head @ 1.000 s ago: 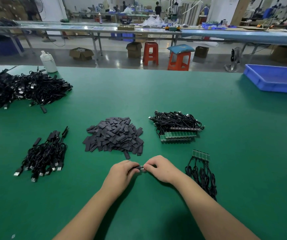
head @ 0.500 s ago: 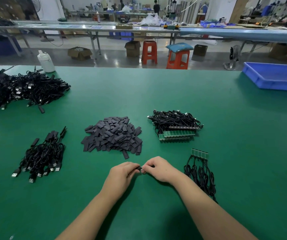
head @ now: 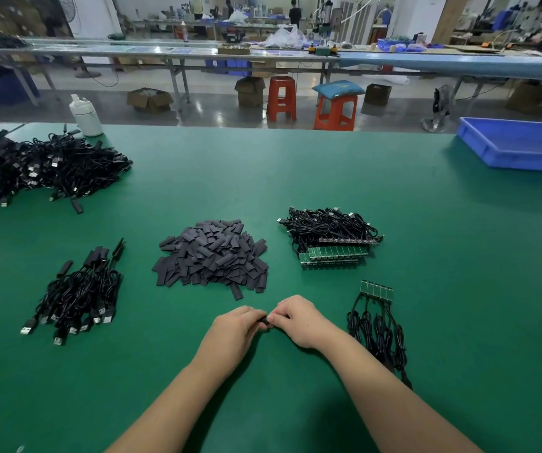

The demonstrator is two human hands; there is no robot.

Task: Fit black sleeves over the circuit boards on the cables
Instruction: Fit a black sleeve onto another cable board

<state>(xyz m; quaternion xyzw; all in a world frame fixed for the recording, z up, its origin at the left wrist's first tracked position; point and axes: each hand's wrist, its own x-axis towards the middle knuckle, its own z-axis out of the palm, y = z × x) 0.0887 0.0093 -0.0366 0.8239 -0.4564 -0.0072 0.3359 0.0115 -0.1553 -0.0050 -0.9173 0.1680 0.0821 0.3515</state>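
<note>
Both hands meet knuckle to knuckle low over the green counter (head: 295,178), and the black sleeve (head: 264,321) sits in the small gap between them, its long axis running across from one hand to the other. The left hand (head: 235,328) has its fingers curled in and pinches the sleeve from its own side; the right hand (head: 297,320) is likewise curled, fingertips pressed to the sleeve's other end, where the board and cable presumably enter, though both are hidden under the fingers. How far the board has gone in cannot be told. Since the sleeve lies along the line joining the two hands, the coming push looks to be a straight one along that line, the right hand feeding toward the left while the left holds the sleeve steady. Both wrists are bent slightly inward, forearms converging from the near edge. Just beyond the left hand lies the pile of loose sleeves (head: 212,256), one stray piece nearly reaching the fingers. To the outside of the right hand rests a small bundle of cables with bare green boards (head: 376,291), the nearest supply for the next piece, and beyond that hand a larger stack of boards (head: 333,255). Well out past the left hand lies a bundle of sleeved cables (head: 78,295).
</note>
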